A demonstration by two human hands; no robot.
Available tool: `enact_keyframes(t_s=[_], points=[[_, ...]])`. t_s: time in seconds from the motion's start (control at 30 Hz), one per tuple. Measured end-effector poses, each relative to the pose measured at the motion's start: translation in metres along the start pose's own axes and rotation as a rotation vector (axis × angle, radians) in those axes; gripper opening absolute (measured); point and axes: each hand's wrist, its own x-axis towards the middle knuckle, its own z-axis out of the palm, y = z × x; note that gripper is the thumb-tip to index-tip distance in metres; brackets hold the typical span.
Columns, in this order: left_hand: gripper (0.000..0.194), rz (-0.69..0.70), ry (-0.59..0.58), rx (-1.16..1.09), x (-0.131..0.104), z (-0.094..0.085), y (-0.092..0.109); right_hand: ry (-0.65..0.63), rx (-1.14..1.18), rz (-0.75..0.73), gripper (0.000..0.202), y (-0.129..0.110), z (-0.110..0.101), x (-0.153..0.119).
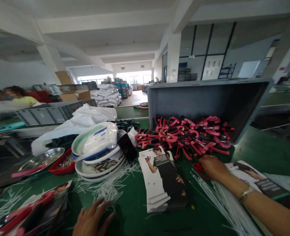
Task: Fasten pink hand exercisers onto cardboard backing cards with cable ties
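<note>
My left hand (93,218) is low in the view with its fingers apart, holding nothing, just below loose white ties (107,186). My right hand (212,167) reaches to the right front of a pile of red and black pliers (184,134); its fingers are bent down at a red-handled tool (201,170), and the fingertips are partly hidden. Between the hands lies a stack of printed cards (157,183). More cards (258,180) and a bundle of white ties (218,200) lie beneath and beside my right forearm.
A grey crate (199,83) lies on its side behind the pliers. Stacked plates (99,175) with metal parts, a dark phone (127,147), a red tray (63,162) and a metal bowl (43,159) stand left. Packed pliers (29,209) lie front left. A person (20,96) is far left.
</note>
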Motion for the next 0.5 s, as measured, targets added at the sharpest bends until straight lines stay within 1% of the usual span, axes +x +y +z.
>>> enact_keyframes(t_s=[0.07,0.13,0.17,0.2,0.27,0.3,0.37,0.43,0.5], points=[[0.042,0.023,-0.038,-0.209,0.011,0.02,0.032,-0.063,-0.008,0.015,0.026,-0.003,-0.009,-0.01],[0.047,-0.04,-0.121,-0.461,0.024,0.031,0.067,-0.175,-0.015,0.004,0.025,-0.012,-0.013,-0.023],[0.051,-0.089,-0.135,-0.567,0.032,0.035,0.083,-0.228,-0.017,-0.003,0.023,-0.018,-0.014,-0.03],[0.054,-0.134,-0.127,-0.642,0.042,0.039,0.096,-0.267,-0.02,-0.002,0.022,-0.024,-0.013,-0.036],[0.055,-0.158,-0.153,-0.705,0.062,0.048,0.115,-0.286,-0.021,0.022,0.019,-0.035,-0.008,-0.045],[0.054,-0.154,-0.133,-0.718,0.071,0.052,0.12,-0.276,-0.015,0.04,0.019,-0.038,-0.004,-0.048],[0.047,-0.134,-0.077,-0.729,0.087,0.06,0.121,-0.251,0.003,0.071,0.02,-0.037,0.003,-0.05],[0.042,-0.122,-0.044,-0.736,0.096,0.063,0.117,-0.238,0.027,0.086,0.021,-0.03,0.009,-0.05],[0.04,-0.14,-0.052,-0.749,0.1,0.061,0.113,-0.219,0.064,0.089,0.022,-0.019,0.012,-0.049]])
